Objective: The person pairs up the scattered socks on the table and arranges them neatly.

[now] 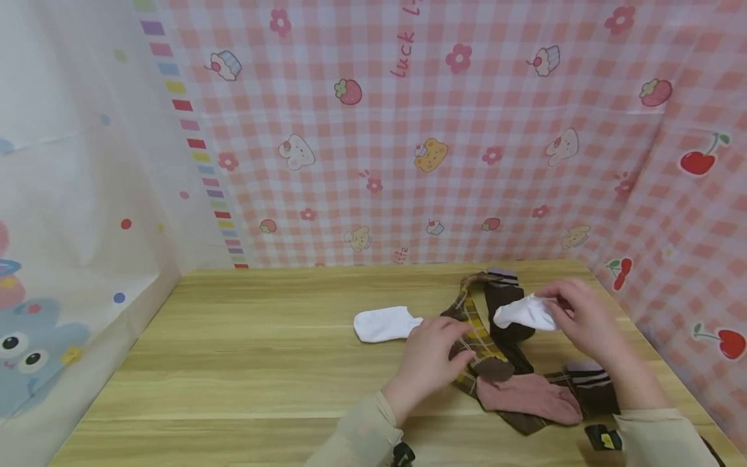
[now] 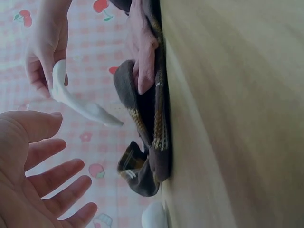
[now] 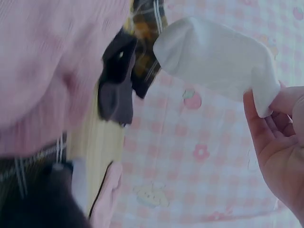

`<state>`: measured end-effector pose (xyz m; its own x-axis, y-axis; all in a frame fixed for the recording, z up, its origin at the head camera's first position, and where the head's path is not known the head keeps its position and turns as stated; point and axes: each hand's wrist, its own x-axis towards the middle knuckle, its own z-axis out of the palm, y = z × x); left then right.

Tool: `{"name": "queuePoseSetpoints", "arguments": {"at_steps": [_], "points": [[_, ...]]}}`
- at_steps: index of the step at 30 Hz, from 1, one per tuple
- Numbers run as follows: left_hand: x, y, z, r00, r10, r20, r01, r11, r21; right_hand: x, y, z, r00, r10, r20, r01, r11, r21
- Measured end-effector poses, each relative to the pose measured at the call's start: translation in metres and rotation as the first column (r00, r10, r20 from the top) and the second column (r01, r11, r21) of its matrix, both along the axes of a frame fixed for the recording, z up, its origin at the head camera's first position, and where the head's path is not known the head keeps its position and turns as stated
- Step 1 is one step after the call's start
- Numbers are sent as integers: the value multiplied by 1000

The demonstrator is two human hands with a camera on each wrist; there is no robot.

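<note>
A white ankle sock (image 1: pixel 528 314) hangs from my right hand (image 1: pixel 583 319), pinched between thumb and fingers above the sock pile. In the right wrist view the same white sock (image 3: pixel 216 59) stretches out from my fingertips. My left hand (image 1: pixel 430 353) hovers by the pile with its fingers spread, as the left wrist view also shows; nothing is in it. Another white sock (image 1: pixel 382 323) lies flat on the table left of the pile, its cuff end partly behind my left hand. Nearest to that hand is a brown and yellow plaid sock (image 1: pixel 480 332).
A pink sock (image 1: pixel 528 397) lies across dark socks at the front of the pile. Dark socks with striped cuffs (image 1: pixel 591 383) lie at the right. The wooden table (image 1: pixel 233 363) extends to the left; a checked cloth (image 1: pixel 373 194) hangs behind it.
</note>
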<state>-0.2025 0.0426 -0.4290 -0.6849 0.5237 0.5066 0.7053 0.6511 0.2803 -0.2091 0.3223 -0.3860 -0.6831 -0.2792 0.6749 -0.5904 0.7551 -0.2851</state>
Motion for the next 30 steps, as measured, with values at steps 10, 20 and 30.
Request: {"name": "queuePoseSetpoints", "arguments": {"at_steps": [10, 20, 30], "points": [[-7, -9, 6, 999, 50, 20, -51, 998, 30, 4, -28, 0, 992, 101, 82, -100, 995, -13], [-14, -17, 9, 994, 92, 50, -95, 993, 70, 4, -34, -18, 882, 403, 243, -358, 910, -209], [-17, -17, 2, 987, 72, 143, -85, 993, 87, 14, -16, -31, 840, 382, 386, -302, 919, -254]]}}
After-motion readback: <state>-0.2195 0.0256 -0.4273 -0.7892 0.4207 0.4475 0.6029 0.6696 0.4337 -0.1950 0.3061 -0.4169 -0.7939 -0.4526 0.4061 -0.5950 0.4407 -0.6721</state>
